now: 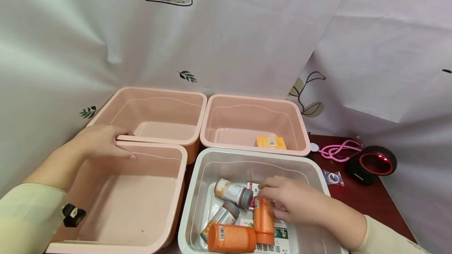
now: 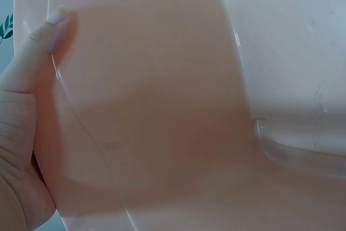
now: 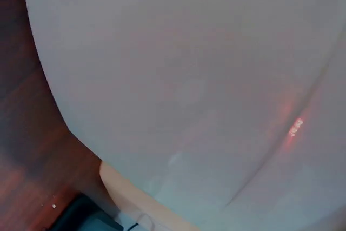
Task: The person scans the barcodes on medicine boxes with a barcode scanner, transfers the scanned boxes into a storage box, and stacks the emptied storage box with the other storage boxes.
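Observation:
My left hand [image 1: 102, 140] grips the rim of the near-left pink bin [image 1: 181, 160], its thumb down the inner wall and its fingers over the neighbouring far-left bin's edge. In the left wrist view the thumb [image 2: 51, 31] lies against the pink wall. Inside the white bin [image 1: 203, 160], my right hand [image 1: 293, 197] holds an orange bottle [image 1: 264, 222] near its upper end, fingers bent over it. Another orange bottle [image 1: 229, 238] lies beside it. Two grey-capped bottles [image 1: 229, 191] lie to the left. Medicine boxes [image 1: 280, 242] lie partly hidden underneath.
The far-left pink bin [image 1: 162, 93] and far-right pink bin [image 1: 254, 99] stand against the patterned cloth; the latter contains a yellow box [image 1: 270, 142]. On the right of the dark red table are a pink stethoscope [image 1: 335, 152], a small packet [image 1: 333, 178] and a black device [image 1: 367, 166] with red light.

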Demonstrator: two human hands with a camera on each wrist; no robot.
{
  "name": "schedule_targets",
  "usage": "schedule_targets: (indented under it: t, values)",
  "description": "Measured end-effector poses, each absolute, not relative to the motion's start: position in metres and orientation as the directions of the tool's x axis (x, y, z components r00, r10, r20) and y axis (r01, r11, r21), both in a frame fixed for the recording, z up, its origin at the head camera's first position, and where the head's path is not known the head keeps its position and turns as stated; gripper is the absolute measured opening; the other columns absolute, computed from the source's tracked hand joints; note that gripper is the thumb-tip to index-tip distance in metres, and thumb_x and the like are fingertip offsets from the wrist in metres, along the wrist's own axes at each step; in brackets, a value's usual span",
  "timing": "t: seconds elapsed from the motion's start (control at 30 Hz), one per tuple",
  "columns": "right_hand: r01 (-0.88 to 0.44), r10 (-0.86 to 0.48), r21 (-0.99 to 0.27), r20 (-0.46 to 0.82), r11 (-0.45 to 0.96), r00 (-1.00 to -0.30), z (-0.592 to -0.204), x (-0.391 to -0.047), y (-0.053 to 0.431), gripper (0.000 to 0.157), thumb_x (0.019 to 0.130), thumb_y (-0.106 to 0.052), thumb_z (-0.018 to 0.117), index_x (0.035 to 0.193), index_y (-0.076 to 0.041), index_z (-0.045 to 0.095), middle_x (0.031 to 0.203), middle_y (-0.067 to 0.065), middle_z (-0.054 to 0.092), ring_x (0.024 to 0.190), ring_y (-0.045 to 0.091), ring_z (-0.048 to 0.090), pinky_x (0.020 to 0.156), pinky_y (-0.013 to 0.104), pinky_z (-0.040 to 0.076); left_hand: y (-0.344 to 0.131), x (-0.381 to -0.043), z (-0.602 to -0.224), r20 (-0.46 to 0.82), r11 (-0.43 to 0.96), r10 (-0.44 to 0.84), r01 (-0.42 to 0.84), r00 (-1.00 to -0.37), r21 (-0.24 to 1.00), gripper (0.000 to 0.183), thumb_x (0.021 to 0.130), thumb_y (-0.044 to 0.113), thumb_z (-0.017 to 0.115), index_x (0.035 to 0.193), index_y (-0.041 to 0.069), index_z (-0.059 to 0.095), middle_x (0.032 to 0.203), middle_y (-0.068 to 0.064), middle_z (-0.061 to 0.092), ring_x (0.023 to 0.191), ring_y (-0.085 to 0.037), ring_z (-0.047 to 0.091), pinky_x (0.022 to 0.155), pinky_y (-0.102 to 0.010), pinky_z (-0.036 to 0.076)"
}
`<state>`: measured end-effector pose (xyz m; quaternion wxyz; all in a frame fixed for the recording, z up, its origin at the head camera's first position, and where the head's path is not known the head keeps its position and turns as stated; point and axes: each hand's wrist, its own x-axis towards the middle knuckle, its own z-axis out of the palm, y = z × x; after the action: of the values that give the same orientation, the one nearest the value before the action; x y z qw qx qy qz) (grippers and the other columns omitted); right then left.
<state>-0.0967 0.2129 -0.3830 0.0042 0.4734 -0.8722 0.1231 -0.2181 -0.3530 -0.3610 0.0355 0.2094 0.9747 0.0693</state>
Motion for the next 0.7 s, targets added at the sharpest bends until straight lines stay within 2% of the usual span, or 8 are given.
schedule_targets:
  t: [0.1, 0.23, 0.33, 0.43, 0.57, 0.7]
  values:
    - [-0.811, -0.842, -0.252, -0.036, 0.529, -0.538, -0.387, -0.099, 0.215, 0.052, 0.084, -0.014, 0.085, 0.133, -0.026, 0.07, 0.141, 0.003, 0.064, 0.129, 0.023, 0.061, 0.103, 0.044, 0.054, -0.351, -0.219, -0.361, -0.044, 0.905, 0.409, 0.399, -0.911, 0.151, 0.065, 0.071, 0.068, 0.09, 0.114, 0.022, 0.076, 0.09, 0.01, 0.07, 0.081, -0.014, 0.063, 0.073, -0.046, 0.051]
    - [-0.817, -0.854, -0.25, -0.143, 0.52, -0.5, -0.39, -0.101, 0.217, 0.064, 0.082, -0.014, 0.088, 0.14, -0.029, 0.066, 0.152, 0.005, 0.058, 0.137, 0.025, 0.057, 0.107, 0.044, 0.051, -0.349, -0.219, -0.361, -0.038, 0.903, 0.411, 0.401, -0.911, 0.153, 0.064, 0.07, 0.068, 0.09, 0.114, 0.023, 0.076, 0.091, 0.01, 0.07, 0.081, -0.014, 0.063, 0.074, -0.046, 0.051]
    - [-0.833, -0.857, -0.211, -0.187, 0.512, -0.48, -0.392, -0.099, 0.216, 0.077, 0.076, -0.005, 0.09, 0.143, -0.031, 0.064, 0.154, 0.001, 0.056, 0.136, 0.02, 0.057, 0.105, 0.039, 0.052, -0.349, -0.219, -0.361, -0.034, 0.901, 0.415, 0.405, -0.909, 0.155, 0.063, 0.07, 0.068, 0.09, 0.112, 0.024, 0.076, 0.09, 0.01, 0.07, 0.08, -0.013, 0.063, 0.073, -0.046, 0.051]
    - [-0.829, -0.838, -0.161, -0.225, 0.535, -0.497, -0.395, -0.098, 0.213, 0.083, 0.07, 0.004, 0.089, 0.14, -0.032, 0.064, 0.147, -0.006, 0.057, 0.128, 0.014, 0.059, 0.102, 0.033, 0.053, -0.349, -0.219, -0.362, -0.031, 0.9, 0.415, 0.405, -0.909, 0.161, 0.063, 0.07, 0.067, 0.091, 0.113, 0.023, 0.076, 0.09, 0.011, 0.069, 0.08, -0.012, 0.062, 0.073, -0.045, 0.05]
    - [-0.829, -0.823, -0.097, -0.227, 0.551, -0.521, -0.399, -0.097, 0.212, 0.075, 0.068, 0.007, 0.087, 0.128, -0.032, 0.068, 0.137, -0.008, 0.061, 0.115, 0.011, 0.064, 0.095, 0.031, 0.055, -0.351, -0.218, -0.364, -0.029, 0.9, 0.411, 0.401, -0.911, 0.171, 0.067, 0.07, 0.066, 0.091, 0.117, 0.02, 0.076, 0.092, 0.011, 0.07, 0.081, -0.013, 0.063, 0.074, -0.045, 0.051]
    - [-0.831, -0.82, -0.064, -0.221, 0.553, -0.528, -0.402, -0.097, 0.21, 0.053, 0.079, 0.001, 0.084, 0.12, -0.031, 0.071, 0.128, -0.01, 0.067, 0.111, 0.012, 0.067, 0.095, 0.033, 0.056, -0.351, -0.216, -0.362, -0.035, 0.905, 0.403, 0.392, -0.915, 0.166, 0.067, 0.071, 0.066, 0.091, 0.117, 0.02, 0.076, 0.093, 0.009, 0.071, 0.083, -0.014, 0.064, 0.075, -0.046, 0.051]
